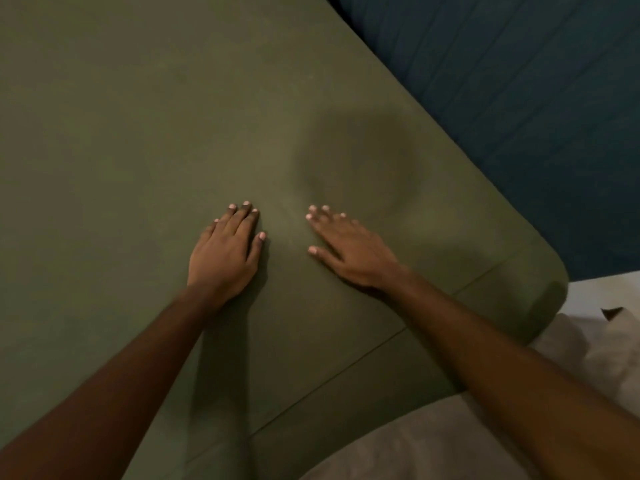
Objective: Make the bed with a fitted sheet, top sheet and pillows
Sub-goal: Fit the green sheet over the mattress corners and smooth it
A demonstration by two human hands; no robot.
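"Head view: what are the hands doing on the green sheet (138, 133)?"

"Both are lying flat, palms down. The left hand (227, 252) is pressing with its fingers straight and close together. The right hand (349, 252) is resting just beside it with its fingers slightly spread. Neither is gripping anything."

"Why flat like that?"

"I am judging that they are smoothing. Just beyond the right fingertips the cloth is dipping into a hollow (363, 168), and a faint crease is running back toward the gap between the hands. Open palms are spreading the pressure, so the cloth should be sliding out rather than bunching."

"Where is the sheet sitting?"

"It is covering everything under and ahead of both hands, and it is wrapping round the mattress corner (543, 292), out to the right of the right hand. Its seam (346, 368) is crossing under both forearms. The fitted part is looking done at this corner."

"Anything else?"

"Beyond the bed edge, far right of the hands, some dark blue fabric (519, 98) is showing; I cannot tell what it is. Right of the right forearm, some pale crumpled cloth (595, 358) is lying below the corner. It is possibly the top sheet or a pillow, though I am only guessing."
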